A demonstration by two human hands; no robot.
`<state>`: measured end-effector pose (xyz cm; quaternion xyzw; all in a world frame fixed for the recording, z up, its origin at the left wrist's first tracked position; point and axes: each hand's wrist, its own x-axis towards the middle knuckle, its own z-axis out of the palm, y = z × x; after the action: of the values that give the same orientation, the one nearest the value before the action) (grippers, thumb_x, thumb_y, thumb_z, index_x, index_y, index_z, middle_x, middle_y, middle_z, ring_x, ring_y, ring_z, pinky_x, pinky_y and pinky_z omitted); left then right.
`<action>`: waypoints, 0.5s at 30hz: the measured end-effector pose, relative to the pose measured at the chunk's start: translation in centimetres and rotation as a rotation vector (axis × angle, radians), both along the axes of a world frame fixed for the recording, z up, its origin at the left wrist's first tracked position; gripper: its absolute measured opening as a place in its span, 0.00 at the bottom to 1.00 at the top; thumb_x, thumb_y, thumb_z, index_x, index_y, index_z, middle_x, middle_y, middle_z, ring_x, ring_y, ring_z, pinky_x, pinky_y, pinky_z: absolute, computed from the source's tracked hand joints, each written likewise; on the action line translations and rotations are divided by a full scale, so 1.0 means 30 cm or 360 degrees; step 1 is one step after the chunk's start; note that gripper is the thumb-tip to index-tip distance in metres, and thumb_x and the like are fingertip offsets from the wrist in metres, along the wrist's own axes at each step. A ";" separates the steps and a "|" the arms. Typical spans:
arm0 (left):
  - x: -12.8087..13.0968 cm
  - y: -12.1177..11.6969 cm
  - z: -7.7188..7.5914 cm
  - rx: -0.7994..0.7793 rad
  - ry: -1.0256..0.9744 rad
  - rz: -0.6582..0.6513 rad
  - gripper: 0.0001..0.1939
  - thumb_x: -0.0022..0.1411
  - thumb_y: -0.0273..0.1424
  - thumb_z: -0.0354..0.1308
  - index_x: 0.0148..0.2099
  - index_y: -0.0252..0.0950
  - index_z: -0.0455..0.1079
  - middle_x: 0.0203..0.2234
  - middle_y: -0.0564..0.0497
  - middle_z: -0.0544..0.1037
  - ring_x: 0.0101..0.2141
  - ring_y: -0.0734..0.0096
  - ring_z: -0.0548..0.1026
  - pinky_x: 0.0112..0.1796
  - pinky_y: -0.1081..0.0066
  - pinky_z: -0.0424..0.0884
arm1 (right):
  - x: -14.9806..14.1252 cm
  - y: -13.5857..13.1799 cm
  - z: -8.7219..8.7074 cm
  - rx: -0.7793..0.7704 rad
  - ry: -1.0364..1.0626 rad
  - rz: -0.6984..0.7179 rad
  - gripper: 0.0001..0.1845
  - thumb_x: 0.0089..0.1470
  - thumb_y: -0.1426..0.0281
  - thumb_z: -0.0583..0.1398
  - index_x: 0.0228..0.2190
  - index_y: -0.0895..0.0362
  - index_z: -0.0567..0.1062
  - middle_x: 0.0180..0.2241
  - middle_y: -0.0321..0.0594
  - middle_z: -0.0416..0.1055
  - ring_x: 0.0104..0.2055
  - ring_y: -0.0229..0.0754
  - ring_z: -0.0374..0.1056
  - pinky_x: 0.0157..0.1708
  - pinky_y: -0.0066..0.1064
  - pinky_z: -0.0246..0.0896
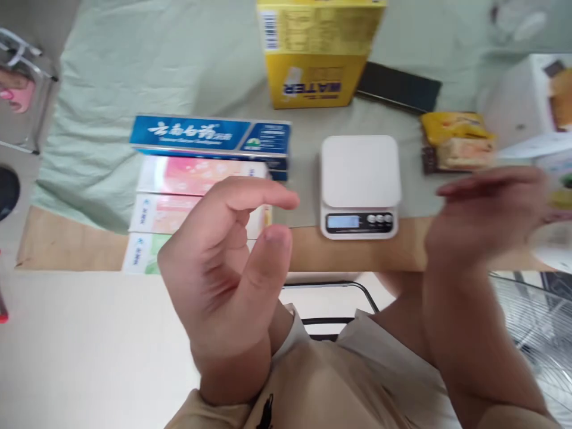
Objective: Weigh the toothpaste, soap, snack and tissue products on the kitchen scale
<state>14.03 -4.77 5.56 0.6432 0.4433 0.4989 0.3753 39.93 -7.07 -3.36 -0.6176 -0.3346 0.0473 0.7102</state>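
My left hand (pixel 226 262) is raised in front of the table edge, palm toward me, fingers loosely curled and apart, holding nothing. It covers part of a stack of toothpaste boxes: a blue box (pixel 210 137) at the back, then pink boxes (pixel 179 176) and a green one (pixel 140 253). My right hand (pixel 487 208) is blurred by motion at the right, reaching toward a white package (pixel 552 196); its fingers cannot be made out. A white kitchen scale (pixel 360 185) sits bare between my hands.
A yellow carton (pixel 313 53) stands at the back, with a black flat object (pixel 397 86) beside it. A yellow snack packet (pixel 458 140) lies right of the scale. A white box (pixel 522 95) is at far right. A pale green cloth (pixel 134 71) covers the table.
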 end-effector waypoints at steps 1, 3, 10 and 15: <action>0.047 0.003 -0.014 0.0026 -0.0018 -0.0128 0.06 0.70 0.34 0.59 0.43 0.49 0.78 0.36 0.53 0.82 0.41 0.61 0.80 0.41 0.54 0.80 | 0.021 -0.009 -0.028 -0.0121 0.0014 0.0107 0.12 0.53 0.57 0.53 0.26 0.53 0.64 0.23 0.35 0.58 0.24 0.36 0.57 0.28 0.36 0.57; 0.144 0.007 -0.054 -0.0011 0.0023 -0.0403 0.07 0.70 0.33 0.57 0.44 0.45 0.77 0.38 0.52 0.83 0.41 0.63 0.80 0.44 0.56 0.81 | 0.055 -0.035 -0.067 -0.0306 0.0019 0.0304 0.11 0.55 0.59 0.55 0.31 0.53 0.70 0.26 0.36 0.67 0.29 0.37 0.65 0.31 0.35 0.64; 0.390 -0.019 -0.214 -0.0460 0.0261 -0.0773 0.07 0.69 0.33 0.55 0.42 0.39 0.74 0.40 0.49 0.83 0.43 0.67 0.81 0.49 0.64 0.79 | 0.248 -0.107 -0.062 -0.0691 -0.0513 0.0261 0.14 0.57 0.64 0.61 0.46 0.50 0.73 0.48 0.43 0.71 0.56 0.47 0.69 0.62 0.50 0.66; 0.529 -0.022 -0.224 -0.0550 0.0207 -0.0854 0.12 0.68 0.37 0.55 0.51 0.39 0.71 0.53 0.45 0.81 0.56 0.64 0.79 0.60 0.61 0.76 | 0.402 -0.038 -0.105 -0.0862 -0.0683 0.0169 0.30 0.54 0.69 0.65 0.57 0.49 0.67 0.61 0.51 0.63 0.69 0.52 0.56 0.75 0.56 0.51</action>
<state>29.89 -5.44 -1.15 0.6944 0.3591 0.2574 0.5679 52.00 -8.20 -6.51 -0.7613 -0.4831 0.0404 0.4306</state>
